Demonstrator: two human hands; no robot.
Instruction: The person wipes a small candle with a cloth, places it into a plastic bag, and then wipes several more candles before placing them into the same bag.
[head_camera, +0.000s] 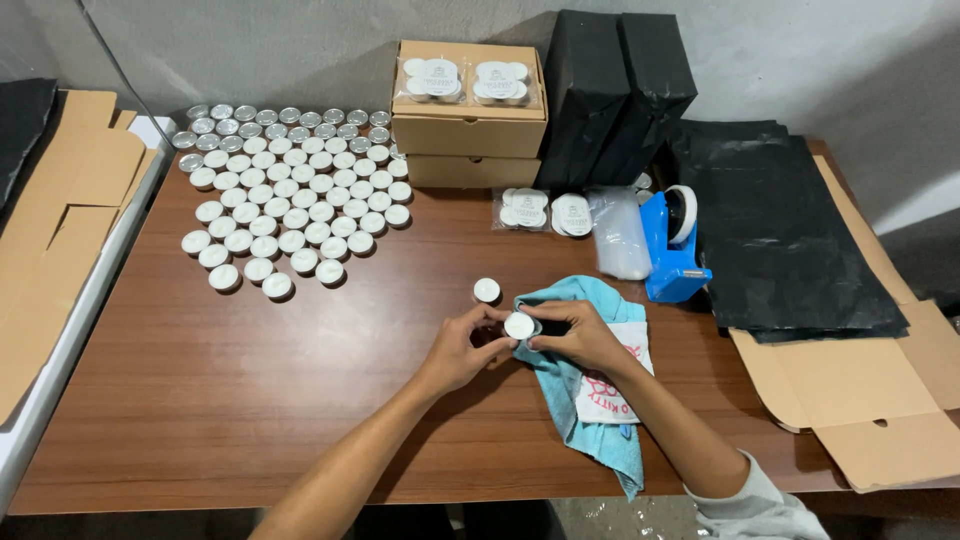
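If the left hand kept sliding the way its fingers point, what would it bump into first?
Probably the right hand, just past the small white candle both hold; the left hand points rightward at it.

Bare desk (250, 400) fills the lower left of the frame, open for passage. Upper left is crowded with rows of tealights (290, 190); one stray tealight (487, 290) stands mid-frame (just above the hands). Right of centre, a blue cloth (590, 420) and tape dispenser (672, 245) block the way.

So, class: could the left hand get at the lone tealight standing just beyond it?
Probably yes. The lone tealight stands on bare table just past the left hand, nothing between them. But that hand and the right hand together hold another tealight.
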